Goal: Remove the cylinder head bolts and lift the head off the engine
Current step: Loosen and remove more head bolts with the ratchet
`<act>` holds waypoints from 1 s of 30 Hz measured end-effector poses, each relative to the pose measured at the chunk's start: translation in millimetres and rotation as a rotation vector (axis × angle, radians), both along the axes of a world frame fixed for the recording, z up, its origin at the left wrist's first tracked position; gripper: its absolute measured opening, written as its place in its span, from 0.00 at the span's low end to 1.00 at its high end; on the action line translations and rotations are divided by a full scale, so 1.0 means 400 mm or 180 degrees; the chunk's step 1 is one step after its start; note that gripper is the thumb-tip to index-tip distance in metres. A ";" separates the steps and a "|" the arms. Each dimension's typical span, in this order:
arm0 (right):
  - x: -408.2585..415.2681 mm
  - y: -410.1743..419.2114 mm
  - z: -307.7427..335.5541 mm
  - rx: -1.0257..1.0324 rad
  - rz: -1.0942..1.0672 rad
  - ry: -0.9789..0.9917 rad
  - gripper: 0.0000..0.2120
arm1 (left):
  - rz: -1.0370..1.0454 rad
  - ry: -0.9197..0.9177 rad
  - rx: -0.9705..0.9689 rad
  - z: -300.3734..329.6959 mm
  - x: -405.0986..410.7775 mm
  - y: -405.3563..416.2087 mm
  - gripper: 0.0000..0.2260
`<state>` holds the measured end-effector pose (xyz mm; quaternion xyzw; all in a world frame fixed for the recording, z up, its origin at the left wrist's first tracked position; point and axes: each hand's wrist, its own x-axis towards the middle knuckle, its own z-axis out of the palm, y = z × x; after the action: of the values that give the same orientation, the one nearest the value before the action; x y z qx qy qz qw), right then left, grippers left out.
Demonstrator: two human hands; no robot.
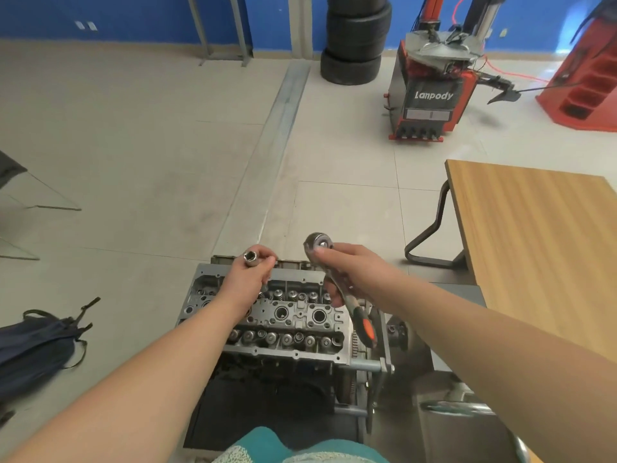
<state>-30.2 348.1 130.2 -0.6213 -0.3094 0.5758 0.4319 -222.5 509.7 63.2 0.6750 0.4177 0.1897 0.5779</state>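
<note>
Cylinder head (283,315) seated on the engine (277,372), low in centre of view, valve springs exposed. A socket (249,257) is pinched in the left hand (248,279), its grip closed round it, open end up, above the head's far left part. A ratchet (337,282) is held in the right hand (347,267), fingers wrapped round its shaft, orange-and-black handle hanging over the head's right end. Wooden surface (541,235) at right.

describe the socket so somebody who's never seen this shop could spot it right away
Find the grey cylinder head low in the middle of the view, on its stand. Above its far left corner, the left hand holds up the socket: a short shiny metal tube, open end showing, far smaller than the ratchet in the right hand.
</note>
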 end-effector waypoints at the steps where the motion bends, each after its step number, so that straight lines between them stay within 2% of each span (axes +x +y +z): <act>1: -0.027 0.024 0.026 0.0023 0.0202 -0.0161 0.23 | -0.0101 0.0040 -0.0008 0.006 -0.002 0.003 0.13; 5: -0.111 0.100 0.078 -0.0068 0.0426 -0.0450 0.29 | -0.0352 0.0152 -0.0023 0.027 -0.010 0.007 0.16; 10: -0.164 0.163 0.095 -0.0165 0.0015 -0.0831 0.25 | -0.0593 0.0153 -0.0031 0.030 -0.016 0.022 0.16; 14: -0.183 0.195 0.105 -0.0660 -0.0202 -0.1120 0.27 | -0.0703 0.0030 -0.0084 0.009 -0.022 0.043 0.11; 21: -0.192 0.212 0.129 -0.0875 -0.0363 -0.1107 0.27 | -0.0931 -0.0184 -0.0050 0.013 -0.032 0.057 0.14; 25: -0.219 0.207 0.121 -0.1127 -0.0364 -0.1243 0.30 | -0.1150 -0.0084 0.0101 0.002 -0.029 0.069 0.16; 30: -0.258 0.209 0.093 -0.1234 -0.0766 -0.1173 0.29 | -0.1281 -0.0079 0.0112 -0.002 -0.029 0.076 0.15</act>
<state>-133.4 431.9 167.3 -0.8186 -0.1909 0.4463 0.3070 -234.2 540.0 62.6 0.7525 0.2639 0.0860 0.5973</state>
